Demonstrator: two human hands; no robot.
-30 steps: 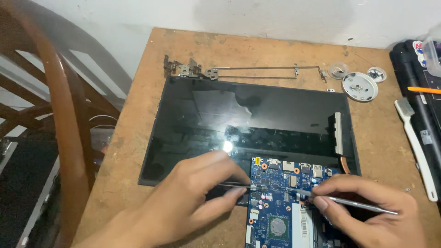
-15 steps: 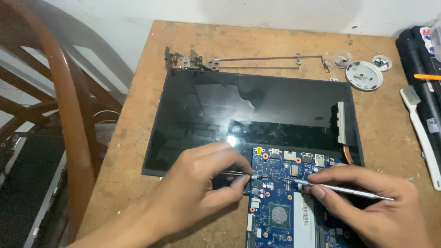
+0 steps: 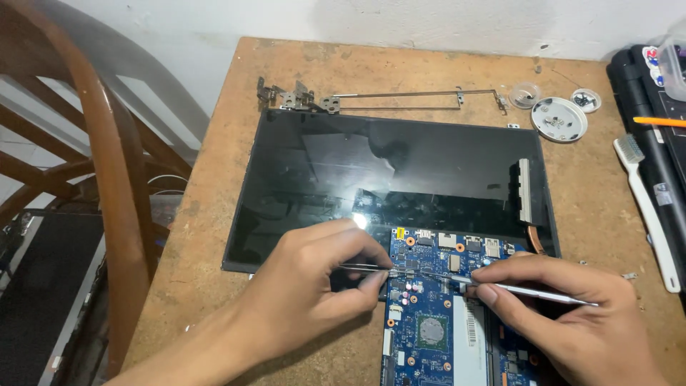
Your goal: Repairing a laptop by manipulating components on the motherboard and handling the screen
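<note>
Hinges (image 3: pixel 296 96) and screen panel (image 3: pixel 386 179) already lie detached beyond the blue circuit board (image 3: pixel 436 314). Left hand (image 3: pixel 307 297) fingers pinch tweezers (image 3: pixel 371 269) and right hand (image 3: pixel 564 322) fingers grip a slim metal tool (image 3: pixel 529 292), both tips on the board's upper edge (board work looks unfinished).

The blue circuit board (image 3: pixel 436 322) is cut off by the lower edge and partly covered by both hands. The black case (image 3: pixel 654 136) is cropped at right. Contents of the small dishes (image 3: pixel 559 118) are too small to be identified.
</note>
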